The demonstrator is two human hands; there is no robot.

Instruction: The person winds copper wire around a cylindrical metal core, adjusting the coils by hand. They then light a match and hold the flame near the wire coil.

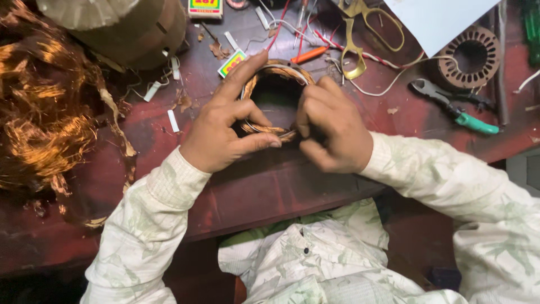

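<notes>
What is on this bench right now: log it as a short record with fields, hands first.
left hand: grips the copper winding ring, forefinger along its rim
right hand: fingers pinch the ring's right side
bench: dark red wood
left of hands: tangled copper wire
right of hands: pliers, green handle; bare stator core
behind ring: scissors

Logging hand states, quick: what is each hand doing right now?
Left hand: closed on the copper winding ring, index finger along its rim.
Right hand: closed, gripping the same ring's right side.
</notes>
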